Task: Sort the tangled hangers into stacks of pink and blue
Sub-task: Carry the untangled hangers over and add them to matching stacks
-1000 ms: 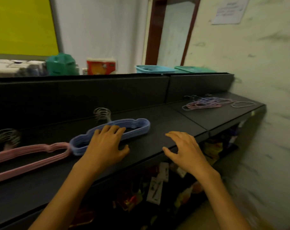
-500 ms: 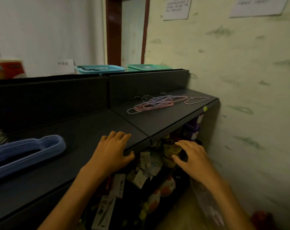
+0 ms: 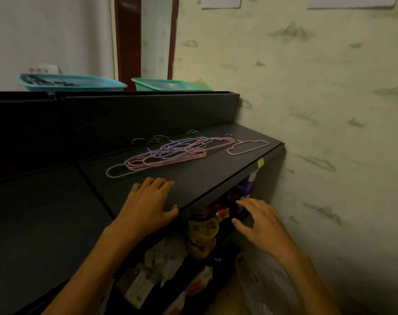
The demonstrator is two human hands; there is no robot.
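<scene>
A tangled heap of pink and blue hangers (image 3: 170,153) lies on the black shelf top (image 3: 216,173), their metal hooks pointing toward the back panel. One pink hanger (image 3: 248,147) lies apart just to the right of the heap. My left hand (image 3: 148,203) rests flat on the shelf near its front edge, a short way in front of the heap, holding nothing. My right hand (image 3: 259,221) hovers off the shelf's front edge, lower and to the right, fingers spread and relaxed, empty.
A blue tray (image 3: 70,83) and a green tray (image 3: 170,85) sit on the ledge behind the back panel. The wall (image 3: 330,110) closes the shelf's right end. Packaged goods (image 3: 205,228) fill the space below, and a plastic bag (image 3: 266,285) lies on the floor.
The view swung right: the sorted blue and pink stacks left the frame and the tangled heap came near. My left hand slid right along the shelf; my right hand moved off its edge.
</scene>
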